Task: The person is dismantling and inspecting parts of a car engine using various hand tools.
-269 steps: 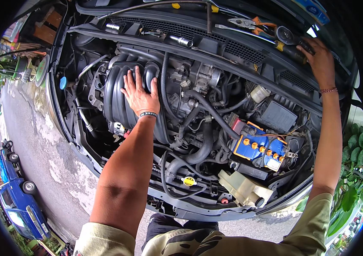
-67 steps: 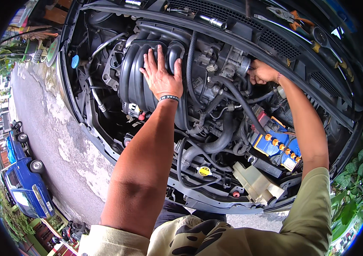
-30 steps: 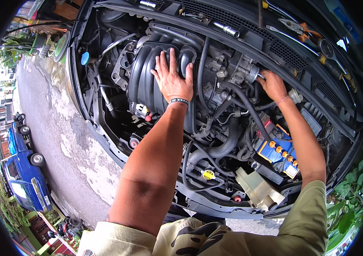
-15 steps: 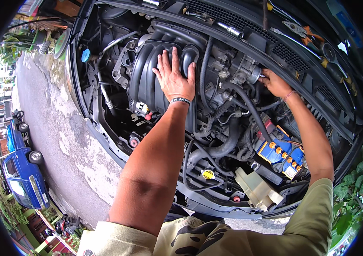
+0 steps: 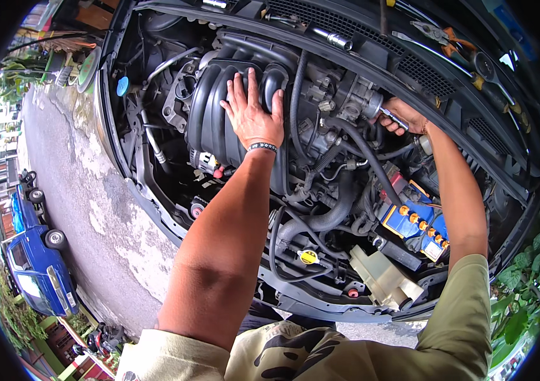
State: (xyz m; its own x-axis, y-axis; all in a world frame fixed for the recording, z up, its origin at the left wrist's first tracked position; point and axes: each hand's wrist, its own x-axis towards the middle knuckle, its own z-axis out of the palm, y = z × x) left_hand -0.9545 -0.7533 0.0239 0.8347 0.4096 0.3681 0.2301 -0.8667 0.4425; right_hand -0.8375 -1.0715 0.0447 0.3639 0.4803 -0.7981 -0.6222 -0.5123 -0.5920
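two hands in open engine bay (image 5: 321,209), outdoors, left hand (image 5: 252,114) fingers spread on manifold (image 5: 219,108), right hand (image 5: 406,117) pinching tool (image 5: 389,116)

Place: an outdoor car-repair spot at a roadside, beside houses.
Main item: a car's open engine bay (image 5: 321,178), seen from above, with black intake pipes (image 5: 219,108), rubber hoses (image 5: 333,209) and a blue-topped battery (image 5: 419,225).
Fittings: a yellow cap (image 5: 309,256) and a pale fluid tank (image 5: 384,279) sat near the front edge.
Tools: pliers with orange handles (image 5: 441,33) and spanners (image 5: 419,46) lay on the ledge below the windscreen.
Ground: cracked, patched concrete (image 5: 86,190) ran alongside the car.
Surroundings: a blue pickup truck (image 5: 35,267) stood parked further off; green plants (image 5: 524,298) grew at the other side.
Light: daylight.
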